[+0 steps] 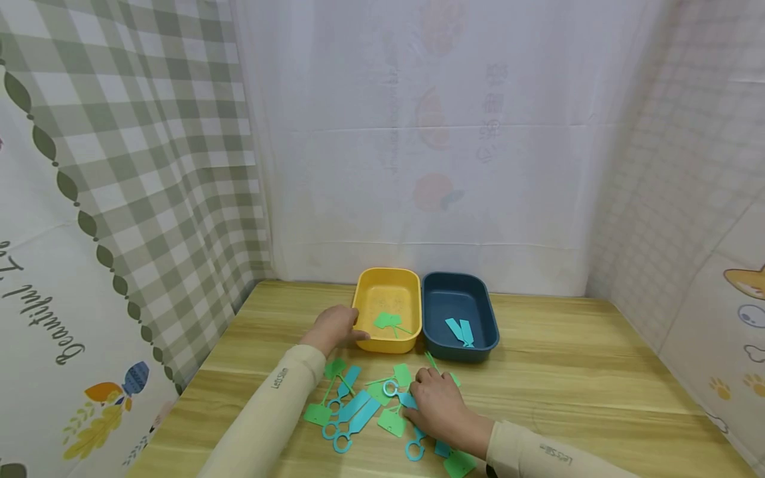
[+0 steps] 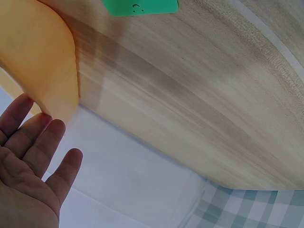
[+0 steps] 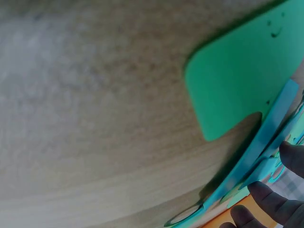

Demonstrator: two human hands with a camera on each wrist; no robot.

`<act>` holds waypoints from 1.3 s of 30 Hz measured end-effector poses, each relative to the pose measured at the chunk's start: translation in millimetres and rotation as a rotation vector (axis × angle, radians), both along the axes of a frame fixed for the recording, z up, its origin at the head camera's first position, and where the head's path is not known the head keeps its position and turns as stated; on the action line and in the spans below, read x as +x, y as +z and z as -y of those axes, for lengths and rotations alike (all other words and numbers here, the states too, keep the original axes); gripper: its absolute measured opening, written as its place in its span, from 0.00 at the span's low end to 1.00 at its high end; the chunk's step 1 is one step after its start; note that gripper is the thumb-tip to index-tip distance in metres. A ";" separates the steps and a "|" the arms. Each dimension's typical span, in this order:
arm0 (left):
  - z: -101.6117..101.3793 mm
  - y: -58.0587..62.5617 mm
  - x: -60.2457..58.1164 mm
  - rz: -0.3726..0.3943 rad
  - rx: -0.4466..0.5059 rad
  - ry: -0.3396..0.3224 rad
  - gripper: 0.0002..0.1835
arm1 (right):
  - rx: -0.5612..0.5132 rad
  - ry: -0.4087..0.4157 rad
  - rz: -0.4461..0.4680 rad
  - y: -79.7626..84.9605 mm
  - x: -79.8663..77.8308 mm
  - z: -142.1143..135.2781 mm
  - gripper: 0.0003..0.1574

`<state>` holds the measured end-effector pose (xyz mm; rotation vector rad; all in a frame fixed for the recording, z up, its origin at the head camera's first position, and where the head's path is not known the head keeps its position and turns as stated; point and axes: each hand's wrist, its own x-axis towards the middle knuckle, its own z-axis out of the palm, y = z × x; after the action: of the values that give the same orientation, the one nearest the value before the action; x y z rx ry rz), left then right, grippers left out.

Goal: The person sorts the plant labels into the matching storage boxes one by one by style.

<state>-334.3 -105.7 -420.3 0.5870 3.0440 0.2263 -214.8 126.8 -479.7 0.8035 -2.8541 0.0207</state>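
Note:
At the near left corner of the yellow bin (image 1: 387, 346), my left hand (image 1: 335, 330) touches the rim with its fingers nearly straight. A green stemmed tag (image 1: 387, 320) lies inside that bin. My right hand (image 1: 441, 406) reaches down into a spread of plastic tags on the table. Its thumb and index fingertip pinch a flat blue tag (image 1: 391, 388) with a ring at one end. More blue ring-ended tags (image 1: 364, 415) lie between the hands, mixed with green tags (image 1: 391, 422). In the right wrist view, a large green tag (image 3: 237, 71) lies near the fingers.
Right beside the yellow bin stands a dark blue bin (image 1: 459, 291) holding blue tags (image 1: 461, 331). Both bins stand near the back of the wood-grain table (image 1: 556, 372). White cloth (image 1: 358, 199) hangs behind, and checked cloth (image 1: 179, 133) hangs at the left.

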 end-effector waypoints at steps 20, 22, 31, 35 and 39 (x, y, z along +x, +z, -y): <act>-2.2 0.2 1.0 0.024 -0.014 0.019 0.26 | -0.059 -0.025 -0.057 -1.9 -2.3 6.3 0.18; -2.3 -0.2 0.6 0.017 -0.015 0.017 0.25 | -0.080 -0.028 -0.065 -1.1 -2.8 6.5 0.17; -1.9 -1.5 -0.3 0.004 -0.028 0.012 0.25 | -0.134 -0.040 -0.079 7.6 -5.2 6.2 0.15; -1.7 -1.3 0.1 0.005 -0.026 0.011 0.24 | -0.139 -0.050 -0.087 12.1 -7.2 5.4 0.14; -1.6 -1.4 -0.4 -0.001 -0.026 0.007 0.25 | -0.153 -0.063 -0.093 14.8 -8.7 4.0 0.13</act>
<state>-334.7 -104.0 -421.6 0.5757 3.0451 0.1863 -223.6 122.8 -464.9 0.6660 -2.7483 0.1865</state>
